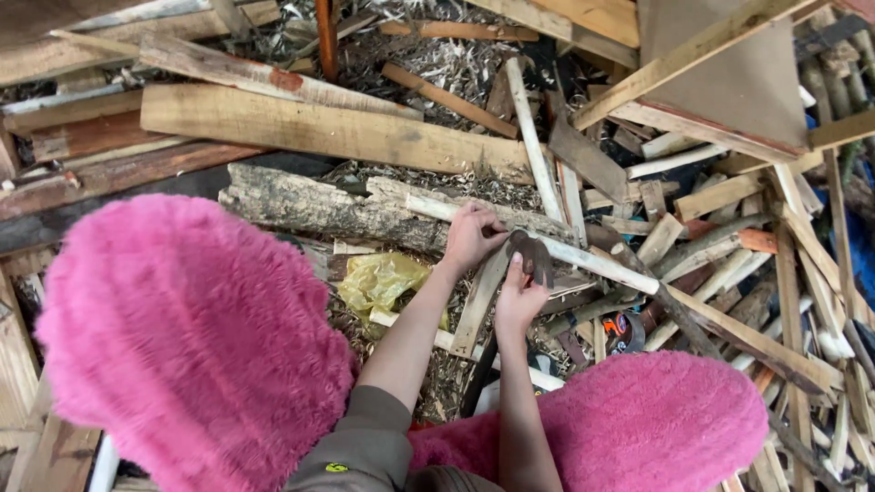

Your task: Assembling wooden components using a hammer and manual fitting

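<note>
A ground heaped with split wood and shavings surrounds a rough log (319, 208). Just in front of it, the left hand (469, 235) grips a pale, stiff stick (583, 260); right hand (518, 296) fingers close on a dark blade (531, 255), best held away from its edge.

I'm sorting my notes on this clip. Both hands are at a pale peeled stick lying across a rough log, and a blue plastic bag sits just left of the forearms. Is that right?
Not quite: the head view shows the plastic bag is yellow, not blue. The rest holds: the left hand and right hand are at the pale peeled stick, which lies across the rough log.
</note>
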